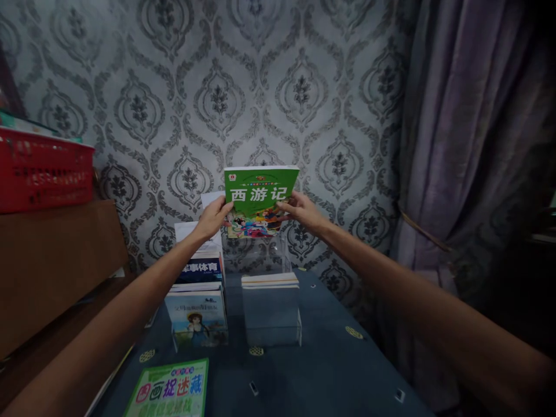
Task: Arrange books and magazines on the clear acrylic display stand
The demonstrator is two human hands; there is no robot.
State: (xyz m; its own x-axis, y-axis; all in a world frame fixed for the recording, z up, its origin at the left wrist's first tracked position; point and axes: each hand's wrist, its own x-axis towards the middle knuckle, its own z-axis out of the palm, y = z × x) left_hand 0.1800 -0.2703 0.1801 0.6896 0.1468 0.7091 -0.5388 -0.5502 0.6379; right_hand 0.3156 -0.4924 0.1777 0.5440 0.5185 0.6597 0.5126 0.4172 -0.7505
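A green picture book (256,209) with white Chinese characters and colourful cartoon figures on its cover is held upright in front of me. My left hand (212,215) grips its left edge, thumb on the front cover. At the right edge, my right hand (303,209) holds it the same way. Below it is a clear tiered rack (278,336), with pale booklets (270,304) in its front tier. Left of that, a second rack displays a book with a girl in a hat (197,318) and a dark blue book (202,270) behind it.
A green-bordered book (169,391) lies flat on the dark blue tablecloth (330,370) near me. At the left, a red basket (47,171) sits on a brown box (61,260). Patterned wallpaper (264,81) stands behind the table; a purple curtain (456,133) hangs at the right.
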